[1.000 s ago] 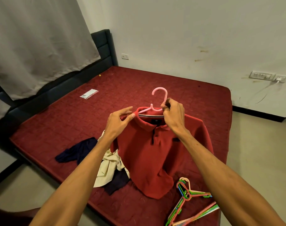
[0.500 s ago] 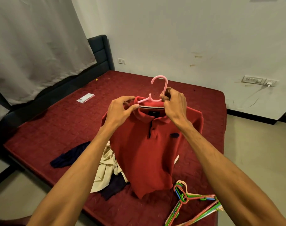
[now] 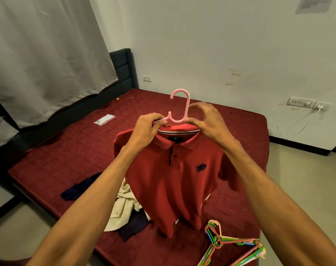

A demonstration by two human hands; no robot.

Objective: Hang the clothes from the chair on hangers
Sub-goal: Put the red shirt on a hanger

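Red shirt (image 3: 175, 169) higher on pink hanger (image 3: 179, 104)

Shirt (image 3: 175, 179) on hanger (image 3: 179, 104), held above bed's (image 3: 67, 150) near half. Left hand (image 3: 146, 129) at hanger's left shoulder, right hand (image 3: 209, 121) at right. Clothes pile (image 3: 123, 206) on bed below-left of shirt. Spare hangers (image 3: 230, 246) on bed's near right corner. Packet (image 3: 104, 120) on bed, far left, near headboard (image 3: 125, 68).

Dim, warm indoor light; edges perhaps warped.
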